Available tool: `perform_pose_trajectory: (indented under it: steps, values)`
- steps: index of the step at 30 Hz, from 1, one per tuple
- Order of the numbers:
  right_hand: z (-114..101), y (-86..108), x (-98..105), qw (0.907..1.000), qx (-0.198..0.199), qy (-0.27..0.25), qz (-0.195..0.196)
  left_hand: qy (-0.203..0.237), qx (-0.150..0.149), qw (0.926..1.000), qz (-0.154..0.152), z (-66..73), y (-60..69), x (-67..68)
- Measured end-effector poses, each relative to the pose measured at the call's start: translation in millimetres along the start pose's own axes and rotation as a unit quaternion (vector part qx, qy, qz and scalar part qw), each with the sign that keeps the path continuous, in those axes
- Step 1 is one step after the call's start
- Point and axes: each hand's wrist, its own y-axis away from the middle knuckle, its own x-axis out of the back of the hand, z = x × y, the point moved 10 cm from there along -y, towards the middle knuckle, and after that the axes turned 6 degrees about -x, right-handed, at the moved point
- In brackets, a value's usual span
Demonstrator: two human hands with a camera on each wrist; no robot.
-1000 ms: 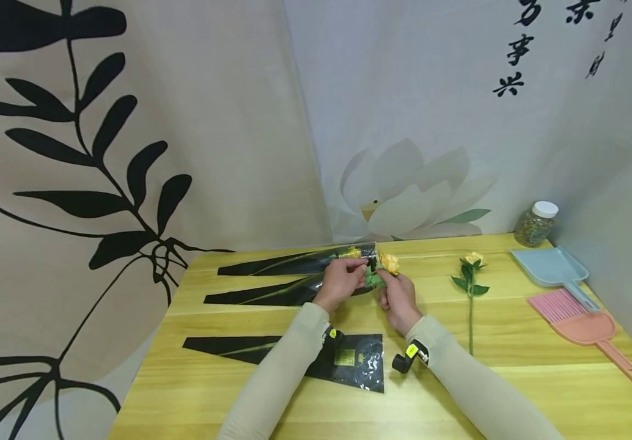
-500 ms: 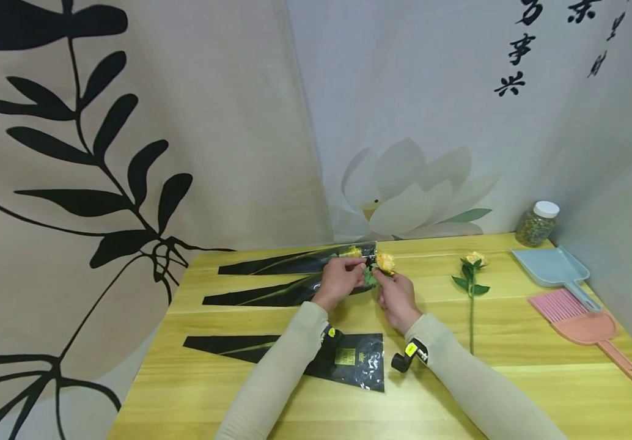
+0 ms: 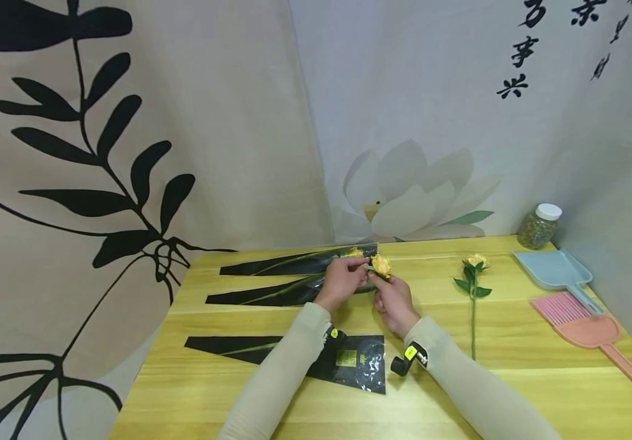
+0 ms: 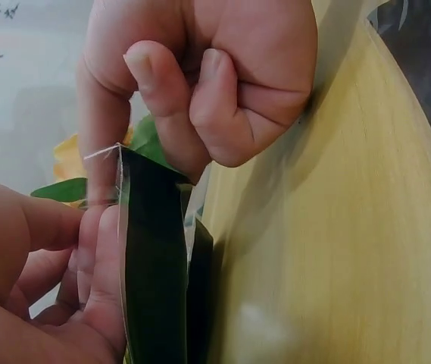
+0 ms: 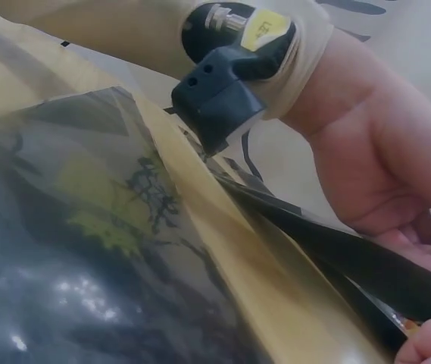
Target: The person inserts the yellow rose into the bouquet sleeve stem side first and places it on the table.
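My left hand (image 3: 343,284) pinches the mouth of the middle black flower sleeve (image 3: 272,296), whose raised dark edge (image 4: 154,258) stands by its fingers in the left wrist view. A yellow rose (image 3: 381,265) has its bloom at that mouth, with its stem hidden in the sleeve and behind the hands. My right hand (image 3: 395,302) grips the rose just below the bloom, thumb and forefinger together; its other fingers (image 4: 223,114) are curled. A green leaf (image 4: 151,140) shows between the hands. In the right wrist view the black sleeve (image 5: 351,258) runs to the fingertips.
Behind lies another black sleeve (image 3: 288,263) with a yellow rose in it. A flat black sleeve (image 3: 368,360) lies in front. A second rose (image 3: 472,287) is to the right, near a blue dustpan (image 3: 552,269), a pink brush (image 3: 585,330) and a lidded jar (image 3: 538,227).
The rose has shifted a little left, toward the sleeve, with my right hand following it. Fewer of its leaves show now. My left hand has stayed at the sleeve mouth.
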Motion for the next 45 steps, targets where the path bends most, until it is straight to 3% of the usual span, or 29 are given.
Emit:
perform_pose_trajectory:
  steps: [7, 12, 18, 30, 37, 45]
  values:
    - [-6, 0.8, -3, 0.9985, -0.006, -0.029, -0.045, -0.006, -0.001, 0.9999, -0.011, -0.1, -0.7, 1.3]
    - [-14, 3.2, 4, 0.9983, -0.015, -0.03, -0.047, -0.007, -0.008, 0.9998, -0.017, -0.1, -0.3, 2.5]
    - [-21, 2.2, 15, 0.9991, -0.02, -0.003, -0.036, -0.02, -0.014, 0.9993, -0.027, 1.3, 1.5, 2.8]
    - [-33, 2.4, 32, 0.9936, 0.033, 0.108, -0.005, -0.036, -0.011, 0.9981, -0.049, -1.5, 4.0, 1.6]
    - [-35, 3.5, 30, 0.986, 0.067, 0.153, 0.001, -0.049, -0.016, 0.9972, -0.055, -0.9, 4.1, 0.8]
    - [-30, 2.4, 29, 0.9818, 0.067, 0.177, 0.017, -0.044, -0.008, 0.9977, -0.051, -3.6, 4.1, 0.6]
